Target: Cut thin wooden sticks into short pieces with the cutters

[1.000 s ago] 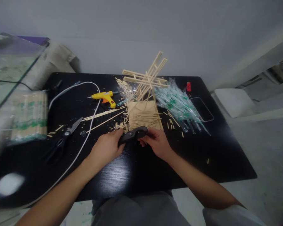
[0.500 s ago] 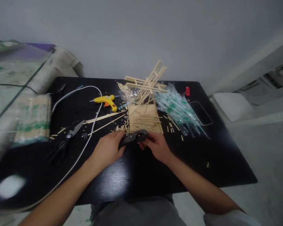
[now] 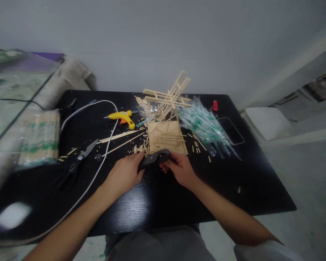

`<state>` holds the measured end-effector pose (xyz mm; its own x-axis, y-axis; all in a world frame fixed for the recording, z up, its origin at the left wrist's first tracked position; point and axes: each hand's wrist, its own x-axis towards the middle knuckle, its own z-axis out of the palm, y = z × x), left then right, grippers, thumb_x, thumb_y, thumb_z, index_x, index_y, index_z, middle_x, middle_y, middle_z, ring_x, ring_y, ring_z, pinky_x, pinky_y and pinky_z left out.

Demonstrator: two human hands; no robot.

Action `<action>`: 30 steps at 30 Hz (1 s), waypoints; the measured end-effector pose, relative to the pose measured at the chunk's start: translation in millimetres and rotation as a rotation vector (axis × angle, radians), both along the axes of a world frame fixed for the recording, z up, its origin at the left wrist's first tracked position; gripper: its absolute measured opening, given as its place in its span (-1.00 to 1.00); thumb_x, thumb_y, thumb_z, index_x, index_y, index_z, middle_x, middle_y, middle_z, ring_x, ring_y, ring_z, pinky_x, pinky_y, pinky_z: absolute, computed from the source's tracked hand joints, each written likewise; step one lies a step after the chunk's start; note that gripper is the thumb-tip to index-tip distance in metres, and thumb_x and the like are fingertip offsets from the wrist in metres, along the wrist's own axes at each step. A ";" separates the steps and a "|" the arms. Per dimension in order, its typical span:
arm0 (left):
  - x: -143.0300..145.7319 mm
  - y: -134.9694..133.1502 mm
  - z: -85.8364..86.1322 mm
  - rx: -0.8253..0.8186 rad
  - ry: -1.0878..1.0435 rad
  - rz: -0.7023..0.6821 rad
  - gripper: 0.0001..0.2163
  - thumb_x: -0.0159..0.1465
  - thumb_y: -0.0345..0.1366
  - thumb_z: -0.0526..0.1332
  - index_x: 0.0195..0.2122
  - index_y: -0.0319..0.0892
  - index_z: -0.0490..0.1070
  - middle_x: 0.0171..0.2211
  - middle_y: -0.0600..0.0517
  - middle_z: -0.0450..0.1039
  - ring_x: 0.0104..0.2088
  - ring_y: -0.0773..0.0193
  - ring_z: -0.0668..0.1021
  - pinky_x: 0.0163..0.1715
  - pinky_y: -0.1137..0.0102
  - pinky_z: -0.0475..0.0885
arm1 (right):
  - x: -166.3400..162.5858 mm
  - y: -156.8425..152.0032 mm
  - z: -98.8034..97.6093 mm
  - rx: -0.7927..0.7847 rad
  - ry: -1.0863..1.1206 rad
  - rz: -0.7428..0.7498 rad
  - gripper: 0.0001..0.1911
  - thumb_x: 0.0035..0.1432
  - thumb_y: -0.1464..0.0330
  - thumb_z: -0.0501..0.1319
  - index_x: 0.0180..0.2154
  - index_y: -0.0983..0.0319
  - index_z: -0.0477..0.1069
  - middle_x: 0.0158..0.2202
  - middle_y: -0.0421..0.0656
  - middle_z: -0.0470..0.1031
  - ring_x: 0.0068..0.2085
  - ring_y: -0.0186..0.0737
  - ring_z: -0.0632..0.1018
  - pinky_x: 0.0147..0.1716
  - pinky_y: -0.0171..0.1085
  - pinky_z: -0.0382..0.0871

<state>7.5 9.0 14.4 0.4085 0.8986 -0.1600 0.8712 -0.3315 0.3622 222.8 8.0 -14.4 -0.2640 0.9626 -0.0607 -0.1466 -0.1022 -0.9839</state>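
Observation:
A black hand tool (image 3: 153, 159) with a round pivot and a curved, hooked end is held low over the dark table (image 3: 220, 195). My left hand (image 3: 126, 168) is closed around its left part. At the hooked end, my right hand (image 3: 183, 168) has its fingers pinched together; what they hold is hidden. Just beyond the tool, short wooden sticks (image 3: 168, 141) lie heaped on a square wooden base (image 3: 163, 127). A windmill-like frame of crossed sticks (image 3: 170, 97) rises behind the heap.
Left of the base are a yellow glue gun (image 3: 122, 116), black-handled scissors (image 3: 83, 154), a white cable (image 3: 97, 172) and bagged sticks (image 3: 39, 137). Clear plastic wrappers (image 3: 203, 121), a phone-like dark slab (image 3: 232, 131) and a red object (image 3: 215, 105) lie right.
Both hands and the black tool keep nearly the same place. The view has shifted very slightly.

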 end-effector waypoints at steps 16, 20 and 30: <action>-1.3 1.6 -3.8 0.066 0.042 -0.005 -0.84 0.29 -0.35 0.11 -0.10 -0.14 0.35 -0.19 -0.11 0.55 -0.21 0.01 0.62 -0.24 0.25 0.44 | 1.7 3.5 0.8 0.025 0.012 0.032 -0.66 0.20 0.10 0.34 -0.38 0.25 0.50 -0.47 -0.20 0.48 -0.49 -0.33 0.44 -0.46 -0.31 0.38; -0.8 3.3 -3.5 0.075 0.013 -0.007 -0.82 0.27 -0.37 0.13 -0.09 -0.15 0.36 -0.16 -0.11 0.54 -0.18 0.02 0.60 -0.18 0.23 0.46 | 2.1 3.4 0.8 0.021 0.007 0.052 -0.64 0.23 0.08 0.31 -0.38 0.26 0.50 -0.46 -0.18 0.48 -0.48 -0.33 0.45 -0.46 -0.31 0.38; -0.4 1.8 -0.9 0.034 -0.002 0.003 -0.84 0.26 -0.40 0.11 -0.14 -0.14 0.34 -0.18 -0.10 0.54 -0.19 0.06 0.59 -0.18 0.24 0.44 | 1.4 1.9 -1.8 0.023 -0.014 0.044 -0.62 0.24 0.06 0.30 -0.38 0.26 0.47 -0.48 -0.19 0.47 -0.51 -0.35 0.40 -0.52 -0.33 0.32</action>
<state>7.1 10.8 13.6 0.4063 0.9046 -0.1285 0.8712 -0.3412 0.3529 224.2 9.9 -16.2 -0.3051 0.9514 -0.0426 -0.1290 -0.0856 -0.9879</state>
